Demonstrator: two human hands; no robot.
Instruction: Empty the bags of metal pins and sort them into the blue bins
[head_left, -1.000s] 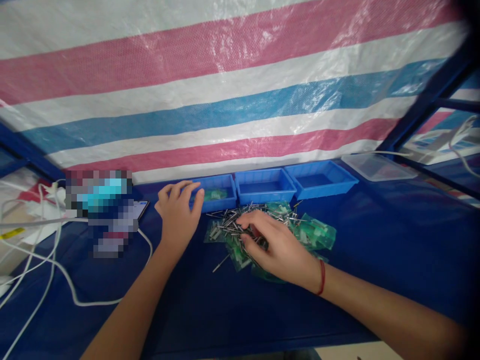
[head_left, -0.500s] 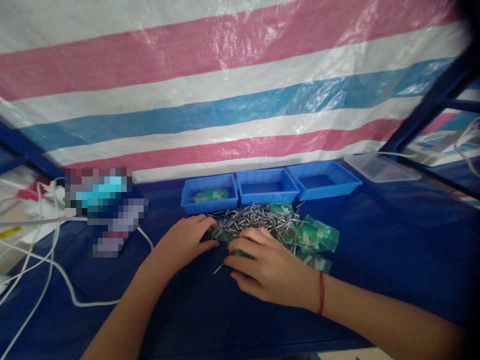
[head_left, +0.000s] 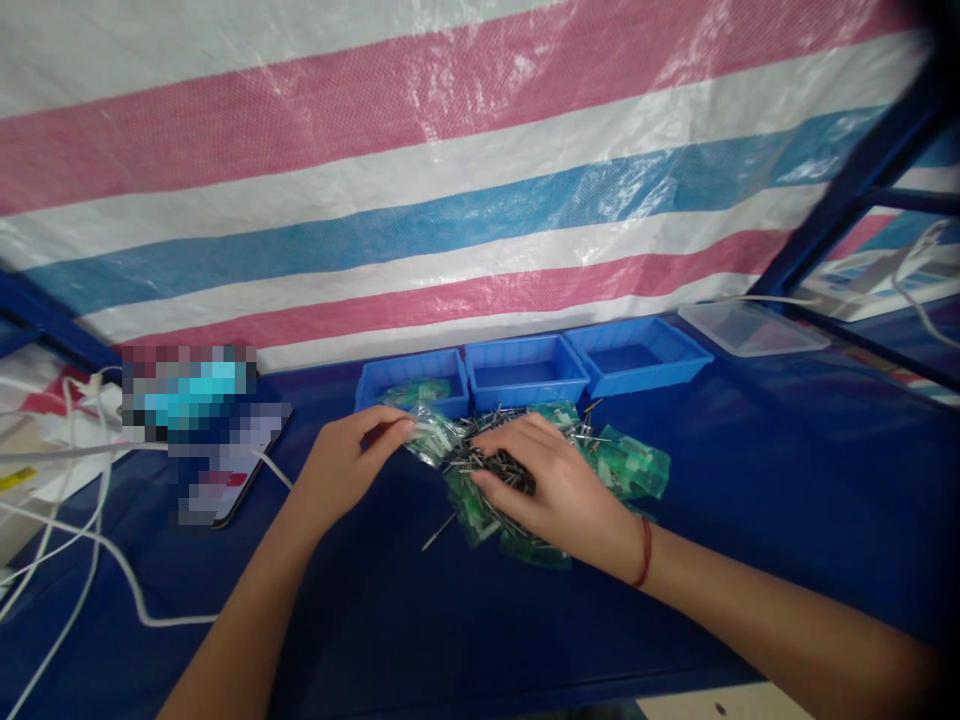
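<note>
My left hand (head_left: 352, 460) pinches a small clear-and-green plastic bag (head_left: 435, 435) between thumb and fingertips, lifted at the left side of a pile. That pile is of thin metal pins (head_left: 510, 470) that look like blind rivets. Over the pins rests my right hand (head_left: 559, 485), thumb and fingers apart and curved, its fingertips touching or just above them. More green plastic bags (head_left: 634, 465) lie to the right of the pile, and others stick out under its front edge. One loose pin (head_left: 439, 532) lies on the blue table in front.
Behind the pile stand three blue bins: the left bin (head_left: 367, 393) holds green bags, beside a middle bin (head_left: 529, 385) and a right bin (head_left: 652, 375). A clear plastic lid (head_left: 754, 330) lies at back right. At left are a phone (head_left: 255, 450) and white cables (head_left: 135, 560).
My left hand has taken hold of a plastic bag and raised it slightly at the pile's left. My right hand has shifted a little right and up, uncovering bags at the front.
</note>
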